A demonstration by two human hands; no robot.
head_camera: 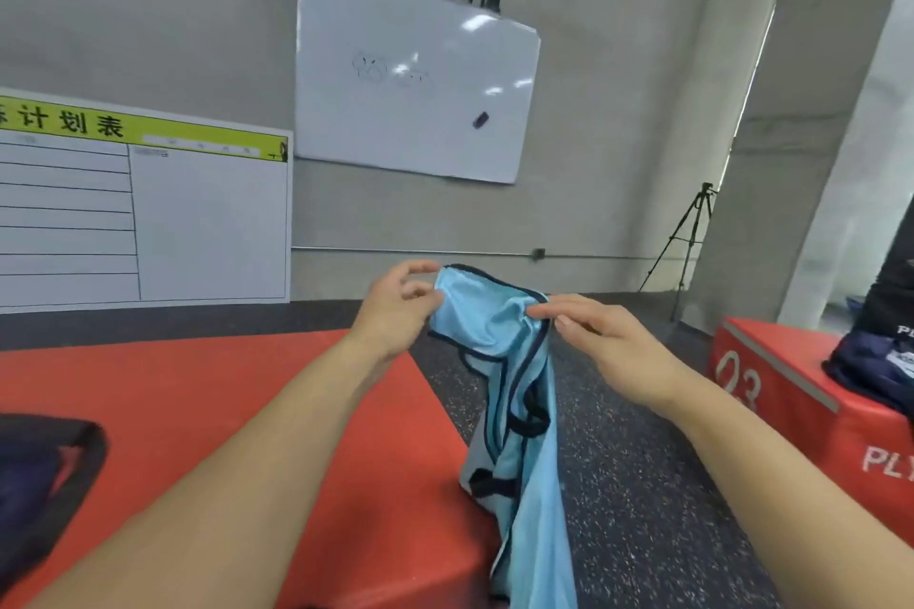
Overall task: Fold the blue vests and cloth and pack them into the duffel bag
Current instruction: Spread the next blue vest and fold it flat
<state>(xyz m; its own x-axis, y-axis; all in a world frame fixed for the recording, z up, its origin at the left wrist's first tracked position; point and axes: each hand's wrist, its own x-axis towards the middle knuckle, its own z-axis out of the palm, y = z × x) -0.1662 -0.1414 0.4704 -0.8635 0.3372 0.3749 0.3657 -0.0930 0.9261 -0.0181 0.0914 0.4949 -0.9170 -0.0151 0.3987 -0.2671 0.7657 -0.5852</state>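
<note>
The head view runs from a dark bag (39, 475) at the far left edge, resting on the left part of a red padded box (207, 410), to a second red box (791, 391) at the right. The left hand (395, 307) is raised above the far right corner of the near box and pinches the upper left edge of a light blue vest (499, 361) between thumb and curled fingers. The vest, trimmed in dark navy, hangs from both hands down along the box's right edge and leaves the picture at the bottom. The right hand (608, 346) pinches the vest's upper right edge, its other fingers extended. Between the two boxes lies an open strip of dark speckled floor (653, 485). The second box, printed 03, carries a heap of dark navy cloth (885, 361) on its top near the right edge. Behind, a tripod (687, 242) stands by the wall, with a whiteboard (415, 74) and a planning chart (143, 213) further left.
</note>
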